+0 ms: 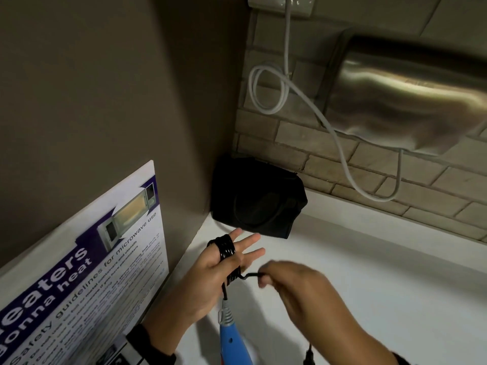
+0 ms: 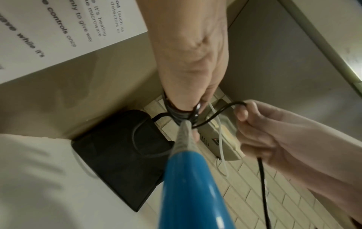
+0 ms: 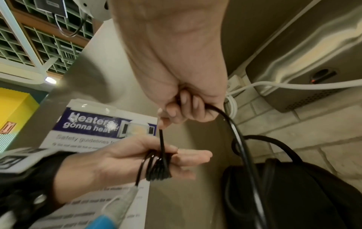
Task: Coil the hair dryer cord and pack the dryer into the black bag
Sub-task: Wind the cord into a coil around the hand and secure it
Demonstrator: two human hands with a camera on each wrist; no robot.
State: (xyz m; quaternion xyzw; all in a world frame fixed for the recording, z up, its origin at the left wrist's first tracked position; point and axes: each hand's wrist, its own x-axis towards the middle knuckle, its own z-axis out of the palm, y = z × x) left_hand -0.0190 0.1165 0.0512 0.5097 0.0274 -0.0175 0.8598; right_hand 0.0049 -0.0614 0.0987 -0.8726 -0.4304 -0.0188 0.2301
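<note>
My left hand (image 1: 208,275) holds its fingers straight, and the black cord (image 1: 227,249) is wound round them in several loops. The blue hair dryer (image 1: 229,338) hangs by its grey strain relief just under that hand. My right hand (image 1: 295,283) pinches the free cord a little to the right of the coil. From it the cord drops to the plug (image 1: 308,355). The black bag (image 1: 258,201) lies in the counter corner behind both hands. In the right wrist view the coil (image 3: 158,168) sits on the left hand (image 3: 117,162), below the right hand's fingers (image 3: 176,108).
A white counter (image 1: 382,299) runs under my hands. A microwave safety poster (image 1: 92,272) leans on the left wall. On the brick wall above hangs a steel hand dryer (image 1: 408,96) with a looped white cable (image 1: 266,88).
</note>
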